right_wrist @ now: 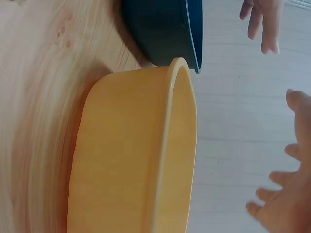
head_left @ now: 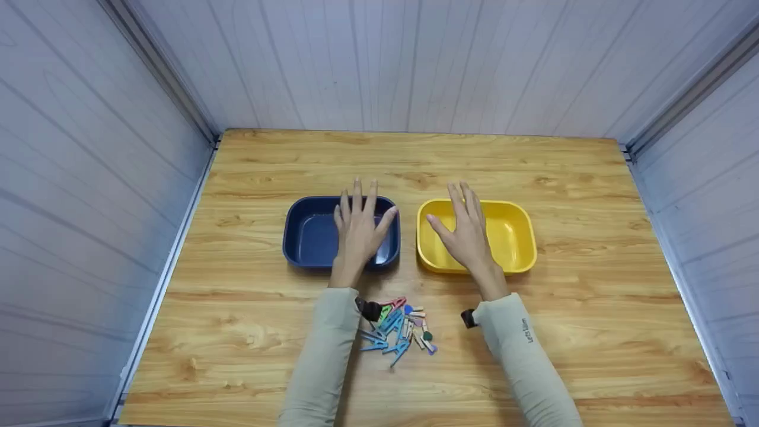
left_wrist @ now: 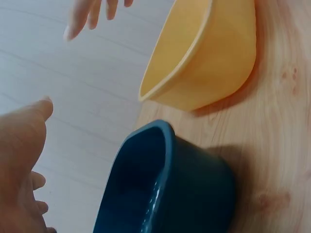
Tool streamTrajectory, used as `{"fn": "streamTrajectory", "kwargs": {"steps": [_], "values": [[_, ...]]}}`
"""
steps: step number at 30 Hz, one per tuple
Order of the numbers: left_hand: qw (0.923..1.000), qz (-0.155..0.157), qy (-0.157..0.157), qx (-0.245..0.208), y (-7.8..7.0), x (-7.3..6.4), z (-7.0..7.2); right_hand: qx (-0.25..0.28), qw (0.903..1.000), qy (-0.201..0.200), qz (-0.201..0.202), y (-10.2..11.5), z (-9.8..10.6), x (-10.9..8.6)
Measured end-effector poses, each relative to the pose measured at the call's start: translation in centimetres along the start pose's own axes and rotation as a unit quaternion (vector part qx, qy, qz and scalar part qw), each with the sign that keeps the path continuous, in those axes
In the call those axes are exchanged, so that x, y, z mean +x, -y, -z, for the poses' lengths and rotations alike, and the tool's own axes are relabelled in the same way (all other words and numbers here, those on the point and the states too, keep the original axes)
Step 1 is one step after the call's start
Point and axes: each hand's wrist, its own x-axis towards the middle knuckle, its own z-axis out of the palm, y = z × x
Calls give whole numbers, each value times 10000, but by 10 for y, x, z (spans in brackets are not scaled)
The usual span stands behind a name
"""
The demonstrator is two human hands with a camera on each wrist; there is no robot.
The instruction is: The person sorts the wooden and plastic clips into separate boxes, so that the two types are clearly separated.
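My left hand (head_left: 359,232) is held over the dark blue basin (head_left: 314,237), fingers spread and straight, with nothing in it. Over the yellow basin (head_left: 513,240) hovers my right hand (head_left: 467,236), its fingers extended and thumb apart, also holding nothing. In the left wrist view the left hand (left_wrist: 22,155) shows above the rim of the blue basin (left_wrist: 194,189). The right wrist view has the right hand (right_wrist: 291,184) off to the side of the rim of the yellow basin (right_wrist: 116,150). Both basins look empty inside.
A loose pile of clothespins (head_left: 394,326), blue, green, pink and wooden ones with small coloured decorations, lies between the forearms on the wooden table (head_left: 237,344). Pale panels (head_left: 385,65) wall the table at the back and both sides.
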Motion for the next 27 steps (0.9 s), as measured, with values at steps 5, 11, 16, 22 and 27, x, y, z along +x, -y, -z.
{"fn": "streamTrajectory", "kwargs": {"steps": [5, 11, 16, 22, 27], "values": [[9994, 100, -46, -318, 12, 3, 9, 836, 9960, -102, 298, -2, 3, 1], [9972, 143, 37, -733, 27, 6, 17, 1676, 9852, -209, 306, -7, 6, -2], [9950, 307, -25, -949, 42, 9, 24, 1935, 9807, -112, 275, -5, 7, -8], [9912, 533, -157, -1201, 65, 10, 35, 2041, 9782, 145, 365, 5, 13, -17], [9869, 548, -291, -1489, 85, 8, 44, 2141, 9752, 341, 452, 27, 26, -32]]}}
